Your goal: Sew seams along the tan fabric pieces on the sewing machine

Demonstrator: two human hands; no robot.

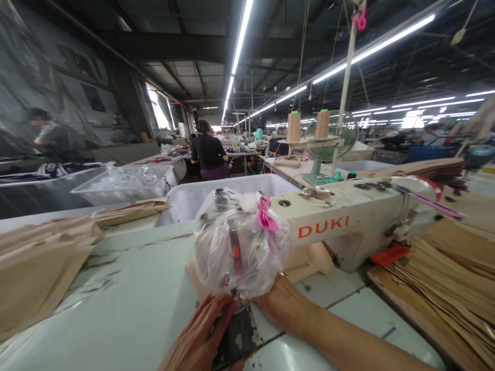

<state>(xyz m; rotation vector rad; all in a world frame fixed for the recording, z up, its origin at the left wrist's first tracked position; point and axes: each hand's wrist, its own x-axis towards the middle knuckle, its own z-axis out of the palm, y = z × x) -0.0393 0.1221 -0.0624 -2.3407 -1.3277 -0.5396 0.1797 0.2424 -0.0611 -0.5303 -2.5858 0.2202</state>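
Observation:
A cream sewing machine (332,216) marked DUKI lies across the pale green table (135,299). Its head is wrapped in a clear plastic bag (240,247) tied with a pink ribbon (265,216). My left hand (203,335) lies at the bottom centre with fingers stretched flat on a dark piece (237,335) under the needle area. My right hand (282,304) reaches in from the right, just under the bagged head; its fingers are hidden behind the bag.
Stacks of tan pieces lie at the left (38,263) and right (452,288). White bins (189,198) stand behind the table. Thread cones (294,126) and a green fan (332,136) stand behind the machine. Other workers sit further back (209,152) and at the left (50,134).

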